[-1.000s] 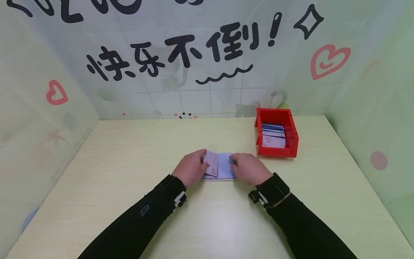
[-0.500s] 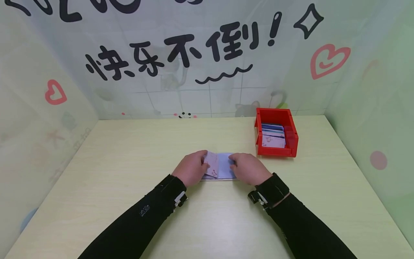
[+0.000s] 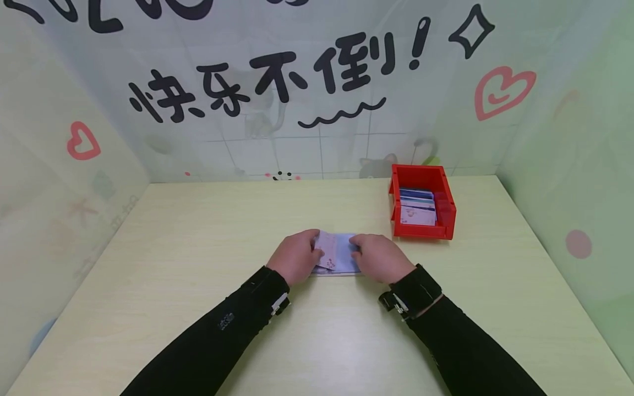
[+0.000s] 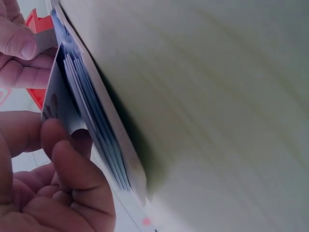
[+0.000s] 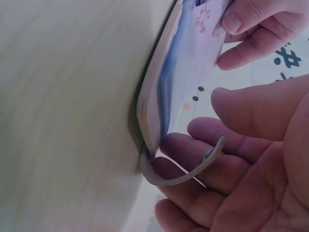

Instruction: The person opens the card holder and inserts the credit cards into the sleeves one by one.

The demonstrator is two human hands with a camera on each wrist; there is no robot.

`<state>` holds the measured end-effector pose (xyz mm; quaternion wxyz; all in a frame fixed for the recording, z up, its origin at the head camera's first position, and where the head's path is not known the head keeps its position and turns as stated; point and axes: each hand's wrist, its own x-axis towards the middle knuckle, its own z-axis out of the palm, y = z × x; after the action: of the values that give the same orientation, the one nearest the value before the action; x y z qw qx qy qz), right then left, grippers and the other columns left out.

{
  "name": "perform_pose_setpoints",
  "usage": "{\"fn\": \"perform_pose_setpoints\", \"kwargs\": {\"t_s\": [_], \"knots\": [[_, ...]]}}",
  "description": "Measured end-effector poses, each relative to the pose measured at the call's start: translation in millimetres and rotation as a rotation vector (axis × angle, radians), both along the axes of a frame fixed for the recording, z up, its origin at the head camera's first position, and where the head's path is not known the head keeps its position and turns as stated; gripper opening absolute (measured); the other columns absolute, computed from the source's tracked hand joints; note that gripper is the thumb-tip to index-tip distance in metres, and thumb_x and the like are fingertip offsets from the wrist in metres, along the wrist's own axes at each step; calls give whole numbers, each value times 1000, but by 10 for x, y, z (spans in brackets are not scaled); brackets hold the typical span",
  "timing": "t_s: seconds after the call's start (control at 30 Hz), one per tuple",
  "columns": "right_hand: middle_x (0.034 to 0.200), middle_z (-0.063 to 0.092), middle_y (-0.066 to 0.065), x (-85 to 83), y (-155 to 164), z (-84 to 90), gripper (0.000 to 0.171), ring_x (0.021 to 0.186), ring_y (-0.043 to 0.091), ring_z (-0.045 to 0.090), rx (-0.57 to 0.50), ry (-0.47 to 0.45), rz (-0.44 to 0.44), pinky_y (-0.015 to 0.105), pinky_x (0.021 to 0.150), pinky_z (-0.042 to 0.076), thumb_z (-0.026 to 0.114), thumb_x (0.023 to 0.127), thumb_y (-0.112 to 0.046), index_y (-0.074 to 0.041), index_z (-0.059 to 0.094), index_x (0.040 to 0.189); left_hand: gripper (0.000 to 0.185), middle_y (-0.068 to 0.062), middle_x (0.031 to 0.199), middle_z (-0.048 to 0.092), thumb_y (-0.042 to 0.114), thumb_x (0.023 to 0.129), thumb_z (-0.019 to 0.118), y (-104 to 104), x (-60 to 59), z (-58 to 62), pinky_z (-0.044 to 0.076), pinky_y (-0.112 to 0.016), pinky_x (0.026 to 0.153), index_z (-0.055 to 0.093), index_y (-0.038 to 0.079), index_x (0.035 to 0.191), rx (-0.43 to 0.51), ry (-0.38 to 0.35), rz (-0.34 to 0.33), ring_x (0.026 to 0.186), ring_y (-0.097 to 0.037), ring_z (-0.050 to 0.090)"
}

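Left hand (image 3: 296,257) pinching a pink card (image 3: 326,255), sliding it into the card holder (image 3: 344,258); right hand (image 3: 380,257) gripping its flap. More cards waiting in red bin (image 3: 444,208).

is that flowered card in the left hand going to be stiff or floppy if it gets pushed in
Probably springy rather than floppy: the card stands out flat where the left hand pinches it. It looks thin and light, so a hard push may bow it. The card holder seems softer; its flap curls over the right hand's fingers.
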<state>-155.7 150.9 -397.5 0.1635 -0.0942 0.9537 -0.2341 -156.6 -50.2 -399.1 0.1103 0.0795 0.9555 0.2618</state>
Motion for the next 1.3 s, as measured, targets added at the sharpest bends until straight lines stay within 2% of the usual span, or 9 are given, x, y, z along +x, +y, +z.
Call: {"fn": "perform_pose_setpoints", "kwargs": {"t_s": [0.5, 0.73, 0.9, 1.17, 1.3], "knots": [[150, 61, 10, -3, -4, -4, 58, 129, 30, 61, 13, -9, -15, 52, 115, 49, 70, 102, -23, -9, 53, 155, 44, -8, 115, 71, 20, 105, 66, 45, -15, -16, 54, -36, 92, 61, 3, 144, -30, 46, -55, 91, -20, 62], [150, 61, 10, -2, 2, -2, 58, 126, 29, 61, 6, -15, -20, 51, 115, 49, 69, 102, -22, -8, 52, 156, 47, -12, 131, 69, 23, 106, 65, 66, -8, -36, 53, -40, 104, 59, 3, 148, -75, 57, -75, 101, -23, 62], [149, 62, 11, -4, 4, -4, 58, 124, 29, 62, 9, -8, -18, 50, 114, 50, 69, 102, -21, -8, 52, 156, 50, -13, 140, 67, 24, 106, 65, 88, 9, -25, 49, -45, 115, 56, 4, 150, -88, 51, -82, 113, -26, 63], [147, 62, 11, -8, 6, 0, 57, 121, 29, 62, 14, -8, -24, 50, 114, 50, 69, 102, -19, -8, 52, 156, 51, -14, 146, 64, 23, 106, 65, 130, 37, -1, 45, -47, 119, 55, 3, 151, -89, 55, -96, 126, -28, 63], [147, 62, 11, -13, 3, -8, 56, 121, 29, 61, 17, -6, -20, 50, 114, 50, 68, 103, -19, -7, 52, 155, 51, -13, 147, 64, 23, 106, 64, 141, 48, -4, 45, -47, 119, 54, 4, 152, -83, 49, -101, 126, -27, 63]]}}
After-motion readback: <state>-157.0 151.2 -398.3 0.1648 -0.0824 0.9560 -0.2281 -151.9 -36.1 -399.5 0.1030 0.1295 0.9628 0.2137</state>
